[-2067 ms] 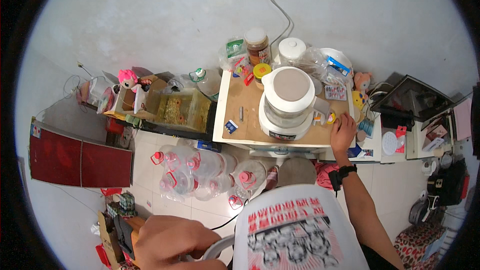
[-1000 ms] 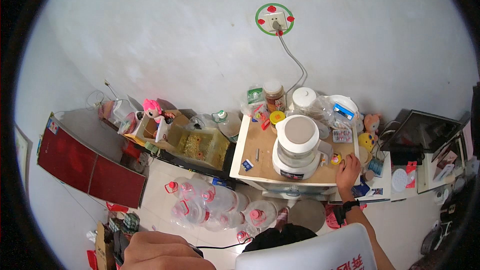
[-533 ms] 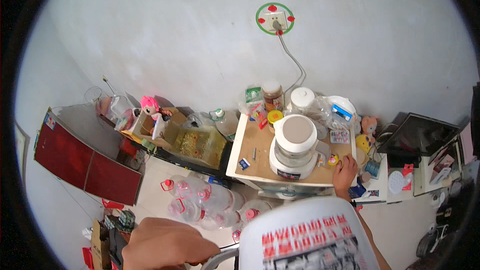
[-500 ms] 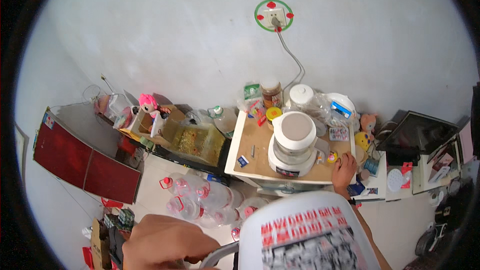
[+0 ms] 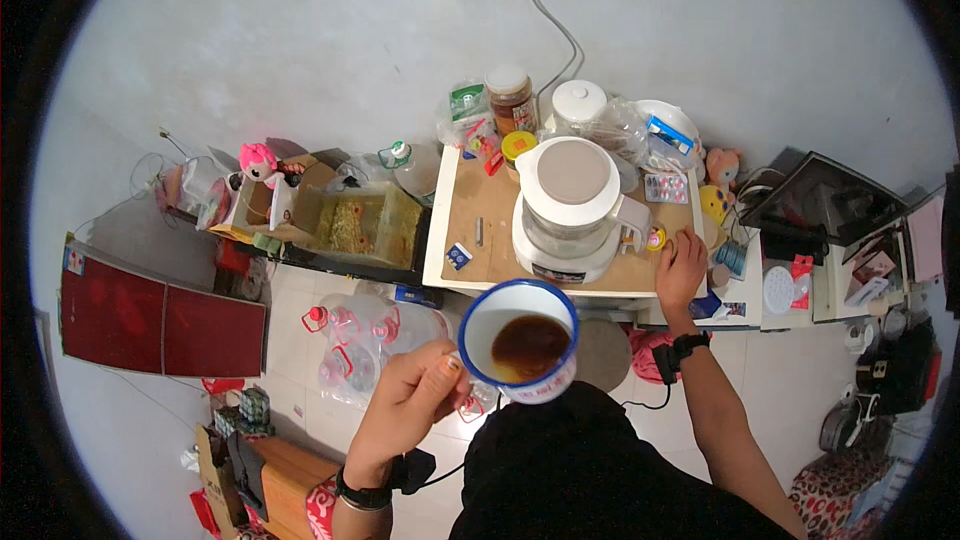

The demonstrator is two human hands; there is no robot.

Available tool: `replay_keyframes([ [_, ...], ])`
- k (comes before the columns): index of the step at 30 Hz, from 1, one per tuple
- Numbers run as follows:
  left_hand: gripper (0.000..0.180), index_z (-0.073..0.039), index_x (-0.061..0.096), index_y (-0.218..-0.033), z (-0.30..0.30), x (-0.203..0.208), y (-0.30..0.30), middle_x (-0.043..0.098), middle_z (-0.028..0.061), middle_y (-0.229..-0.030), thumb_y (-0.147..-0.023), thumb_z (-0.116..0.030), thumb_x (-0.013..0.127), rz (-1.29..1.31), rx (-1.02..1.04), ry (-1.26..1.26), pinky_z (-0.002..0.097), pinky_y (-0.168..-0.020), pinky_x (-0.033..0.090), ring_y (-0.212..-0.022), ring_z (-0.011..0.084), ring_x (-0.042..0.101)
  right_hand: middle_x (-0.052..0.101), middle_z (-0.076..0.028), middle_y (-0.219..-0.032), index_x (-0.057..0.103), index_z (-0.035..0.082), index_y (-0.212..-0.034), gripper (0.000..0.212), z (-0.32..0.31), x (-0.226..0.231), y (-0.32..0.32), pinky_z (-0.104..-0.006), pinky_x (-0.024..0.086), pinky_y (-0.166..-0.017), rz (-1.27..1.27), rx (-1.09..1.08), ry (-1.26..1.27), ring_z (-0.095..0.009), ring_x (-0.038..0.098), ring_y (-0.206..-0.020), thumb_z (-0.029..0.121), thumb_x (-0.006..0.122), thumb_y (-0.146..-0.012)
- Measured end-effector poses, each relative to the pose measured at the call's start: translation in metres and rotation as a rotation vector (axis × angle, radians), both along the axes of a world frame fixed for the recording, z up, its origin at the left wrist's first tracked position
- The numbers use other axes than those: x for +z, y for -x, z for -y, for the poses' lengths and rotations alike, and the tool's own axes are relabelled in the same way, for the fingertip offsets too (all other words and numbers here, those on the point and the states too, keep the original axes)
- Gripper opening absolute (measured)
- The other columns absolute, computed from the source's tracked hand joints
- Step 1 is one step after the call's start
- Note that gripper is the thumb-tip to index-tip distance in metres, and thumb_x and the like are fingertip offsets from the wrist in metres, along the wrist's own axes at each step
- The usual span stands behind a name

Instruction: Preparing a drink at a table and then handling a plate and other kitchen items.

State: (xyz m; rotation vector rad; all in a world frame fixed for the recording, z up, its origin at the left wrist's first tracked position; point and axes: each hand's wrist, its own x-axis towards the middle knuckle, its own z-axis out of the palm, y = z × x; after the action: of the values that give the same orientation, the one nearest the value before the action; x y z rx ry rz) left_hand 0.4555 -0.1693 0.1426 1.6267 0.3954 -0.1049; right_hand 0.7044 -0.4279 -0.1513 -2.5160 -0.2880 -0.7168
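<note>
My left hand is closed on the handle of a white enamel mug with a blue rim. Dark brown liquid lies in the bottom of the mug, which is tilted toward me in front of the cabinet. Palm down, my right hand rests on the right front edge of the cabinet top, fingers spread and holding nothing. Left of it, a white electric kettle with a clear body sits on its base. A small yellow round thing lies beside my right fingertips.
Behind the kettle stand a brown-filled jar, a yellow-lidded jar and a white lidded pot. A blister pack lies to the right. Large clear bottles stand on the floor, left of the cabinet.
The mug, earlier raised close and hiding much of the lower view, is now lower and farther off, its inside showing. My left hand moved with it. My right hand stays on the cabinet edge.
</note>
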Motion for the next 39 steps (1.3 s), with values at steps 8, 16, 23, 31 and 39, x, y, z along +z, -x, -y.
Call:
replay_keyframes([
  [8, 0.032, -0.004, 0.049, -0.074, -0.011, -0.027, 0.007, 0.045, -0.0029, -0.062, -0.096, -0.026, 0.043, 0.009, 0.041, 0.047, 0.0181, -0.045, 0.028, -0.05, 0.003, 0.036, 0.051, -0.013, -0.117, 0.054, 0.003, -0.105, 0.027, 0.001, -0.003, 0.001, -0.0447, 0.035, -0.093, -0.034, -0.04, 0.03, -0.033, 0.044, -0.111, 0.016, 0.055, -0.082],
  [16, 0.023, 0.0, 0.05, -0.076, -0.01, -0.038, 0.008, 0.046, 0.0009, -0.063, -0.092, -0.017, 0.051, 0.126, 0.053, -0.206, 0.0237, -0.05, 0.034, -0.056, 0.0091, 0.04, 0.051, -0.012, -0.117, 0.054, 0.004, -0.107, 0.028, -0.001, 0.001, 0.002, -0.0445, 0.035, -0.093, -0.027, -0.046, 0.047, -0.032, 0.045, -0.11, 0.016, 0.056, -0.081],
  [23, 0.024, 0.0, 0.05, -0.077, -0.012, -0.043, 0.009, 0.047, 0.0019, -0.064, -0.092, -0.019, 0.051, 0.091, 0.059, -0.165, 0.0244, -0.052, 0.035, -0.058, 0.0104, 0.042, 0.05, -0.013, -0.119, 0.053, 0.002, -0.106, 0.028, -0.001, -0.002, 0.001, -0.0446, 0.035, -0.094, -0.029, -0.048, 0.06, -0.033, 0.044, -0.111, 0.017, 0.055, -0.082],
  [31, 0.027, 0.0, 0.049, -0.074, -0.01, -0.049, 0.009, 0.047, 0.0004, -0.064, -0.093, -0.02, 0.05, 0.109, 0.04, -0.204, 0.0235, -0.05, 0.034, -0.057, 0.0077, 0.04, 0.05, -0.013, -0.118, 0.054, 0.002, -0.106, 0.027, -0.001, -0.001, 0.002, -0.0449, 0.035, -0.093, -0.025, -0.046, 0.045, -0.033, 0.045, -0.109, 0.016, 0.055, -0.082],
  [39, 0.024, 0.001, 0.051, -0.078, -0.01, -0.046, 0.009, 0.048, 0.0024, -0.065, -0.092, -0.018, 0.051, 0.08, 0.072, -0.159, 0.0254, -0.053, 0.036, -0.059, 0.0103, 0.042, 0.051, -0.012, -0.118, 0.054, 0.003, -0.106, 0.028, 0.0, -0.003, 0.001, -0.0451, 0.036, -0.092, -0.014, -0.046, 0.051, -0.033, 0.046, -0.109, 0.016, 0.055, -0.082],
])
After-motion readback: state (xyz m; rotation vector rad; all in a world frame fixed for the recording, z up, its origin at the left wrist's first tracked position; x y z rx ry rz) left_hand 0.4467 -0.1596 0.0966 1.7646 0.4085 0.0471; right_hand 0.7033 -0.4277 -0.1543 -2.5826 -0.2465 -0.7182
